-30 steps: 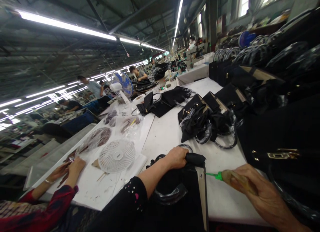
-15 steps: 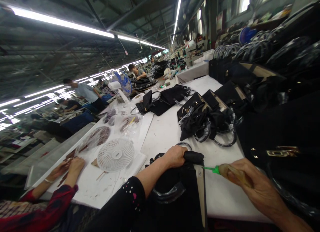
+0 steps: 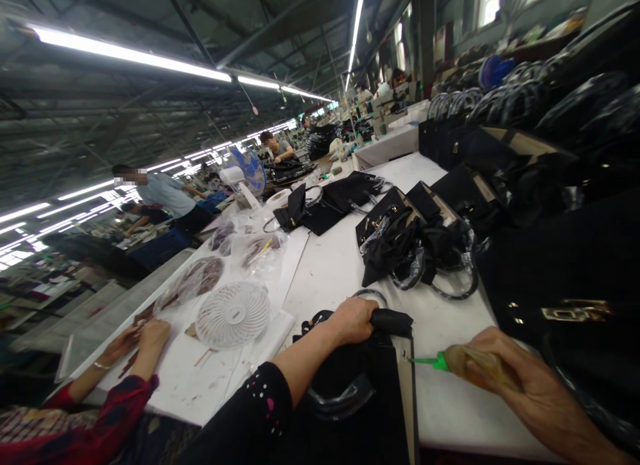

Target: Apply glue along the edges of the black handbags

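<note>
A black handbag point(image 3: 375, 378) lies in front of me on the white table, its beige inner edge facing right. My left hand point(image 3: 354, 318) is closed on a folded black flap of this bag near its top. In my right hand point(image 3: 510, 365) is a yellowish glue bottle point(image 3: 480, 366) with a green nozzle. Its thin tip points left and reaches the bag's beige edge; whether it touches I cannot tell. A plastic-wrapped handle point(image 3: 343, 398) lies across the bag below my left forearm.
More black handbags point(image 3: 395, 231) lie beyond my hands, and a large pile point(image 3: 550, 265) fills the right side. To the left are a white fan point(image 3: 233, 315), plastic bags point(image 3: 257, 251) and a co-worker's hands point(image 3: 137, 341) holding brown strips. A blue fan point(image 3: 247, 171) stands further back.
The glue bottle's tip has moved slightly down along the bag's beige edge. My left hand keeps its hold on the flap. The whole view has shifted a little.
</note>
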`<state>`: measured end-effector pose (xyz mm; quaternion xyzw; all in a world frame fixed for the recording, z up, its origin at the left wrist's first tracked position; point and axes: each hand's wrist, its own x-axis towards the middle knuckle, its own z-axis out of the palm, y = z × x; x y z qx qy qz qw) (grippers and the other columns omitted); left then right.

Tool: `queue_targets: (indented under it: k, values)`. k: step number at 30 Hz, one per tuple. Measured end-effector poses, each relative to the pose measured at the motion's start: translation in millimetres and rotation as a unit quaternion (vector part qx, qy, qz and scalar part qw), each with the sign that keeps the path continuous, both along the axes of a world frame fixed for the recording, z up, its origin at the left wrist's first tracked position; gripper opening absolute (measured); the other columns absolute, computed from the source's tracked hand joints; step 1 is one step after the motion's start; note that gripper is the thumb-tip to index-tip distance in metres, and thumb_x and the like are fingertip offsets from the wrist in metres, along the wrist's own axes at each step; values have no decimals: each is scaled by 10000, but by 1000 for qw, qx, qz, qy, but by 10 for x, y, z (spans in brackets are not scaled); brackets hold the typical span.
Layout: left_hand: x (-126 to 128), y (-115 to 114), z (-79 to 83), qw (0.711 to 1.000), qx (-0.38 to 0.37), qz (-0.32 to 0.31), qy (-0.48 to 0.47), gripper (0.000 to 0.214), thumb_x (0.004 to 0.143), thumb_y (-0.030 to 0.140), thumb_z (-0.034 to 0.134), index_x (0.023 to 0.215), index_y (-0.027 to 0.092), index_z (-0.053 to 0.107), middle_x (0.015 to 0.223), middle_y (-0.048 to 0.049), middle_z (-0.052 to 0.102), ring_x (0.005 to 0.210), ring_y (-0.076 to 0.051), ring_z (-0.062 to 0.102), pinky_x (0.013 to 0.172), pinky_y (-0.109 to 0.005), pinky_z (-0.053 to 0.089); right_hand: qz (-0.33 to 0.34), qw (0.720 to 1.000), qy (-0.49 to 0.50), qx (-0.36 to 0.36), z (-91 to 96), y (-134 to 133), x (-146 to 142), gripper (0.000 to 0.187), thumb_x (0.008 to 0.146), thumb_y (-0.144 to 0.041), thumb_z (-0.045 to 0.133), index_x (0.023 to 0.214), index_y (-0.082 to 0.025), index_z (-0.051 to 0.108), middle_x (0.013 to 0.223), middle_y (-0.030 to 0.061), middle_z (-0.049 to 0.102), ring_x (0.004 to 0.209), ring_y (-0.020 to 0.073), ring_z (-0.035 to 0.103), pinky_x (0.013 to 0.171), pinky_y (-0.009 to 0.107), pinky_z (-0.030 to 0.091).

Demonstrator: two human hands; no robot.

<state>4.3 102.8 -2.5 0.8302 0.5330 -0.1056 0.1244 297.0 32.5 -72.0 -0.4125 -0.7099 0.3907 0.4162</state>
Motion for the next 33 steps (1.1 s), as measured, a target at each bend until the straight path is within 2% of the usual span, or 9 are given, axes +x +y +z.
queue_targets:
  k: [6, 10, 15, 19, 23, 25, 29, 33]
  values:
    - [0, -3, -24, 1000, 7, 10, 1, 201, 745, 173, 489, 883, 207, 630, 865, -66, 711, 874, -253, 686, 716, -301, 511, -30, 999, 2, 38, -37, 34, 9, 222, 980, -444, 559, 965, -231, 621, 937, 28, 585, 851, 220, 584, 731, 305, 472]
    - [0, -8, -30, 1000, 7, 3, -5, 186, 742, 177, 489, 871, 209, 619, 875, -64, 712, 887, -256, 685, 716, -301, 506, 10, 1000, 3, 8, -6, 20, 11, 240, 999, -438, 535, 913, -231, 621, 872, 16, 575, 775, 200, 581, 666, 294, 467]
    - [0, -13, -30, 1000, 7, 4, -3, 177, 741, 174, 495, 867, 209, 615, 865, -59, 710, 875, -252, 685, 712, -299, 506, -61, 997, 17, 49, -65, 38, 8, 252, 967, -482, 578, 996, -236, 624, 981, 33, 590, 888, 229, 593, 743, 306, 473]
    - [4, -26, -31, 1000, 10, -4, -5, 180, 741, 169, 506, 877, 214, 614, 872, -52, 709, 889, -241, 682, 727, -290, 507, -32, 999, 7, 42, -120, 59, 60, 229, 981, -456, 558, 982, -237, 623, 949, 25, 590, 855, 215, 594, 728, 289, 472]
    - [10, -32, -24, 1000, 11, -4, -1, 174, 754, 168, 500, 881, 213, 610, 865, -52, 707, 875, -236, 683, 721, -287, 508, -58, 996, 12, 67, -148, 81, 89, 218, 972, -455, 575, 1015, -246, 618, 982, 18, 587, 883, 216, 588, 770, 302, 456]
    - [13, -35, -21, 1000, 11, -4, -2, 160, 757, 175, 500, 869, 212, 608, 861, -51, 706, 871, -238, 683, 720, -289, 508, -51, 997, 11, 52, -142, 82, 84, 223, 977, -459, 566, 999, -242, 614, 974, 20, 584, 875, 218, 583, 751, 306, 456]
    - [16, -40, -32, 1000, 9, 0, -8, 163, 759, 176, 495, 868, 208, 612, 872, -58, 706, 890, -246, 680, 737, -297, 507, -4, 1000, 6, 23, -105, 17, 78, 190, 992, -424, 559, 983, -241, 608, 956, 20, 578, 855, 214, 580, 735, 313, 457]
    - [19, -38, -46, 1000, 7, 10, -12, 188, 764, 176, 490, 895, 206, 622, 881, -67, 706, 893, -254, 678, 729, -303, 506, -36, 997, 13, 66, -83, -126, 79, 157, 980, -408, 575, 1007, -256, 604, 979, 25, 572, 883, 224, 576, 749, 324, 454]
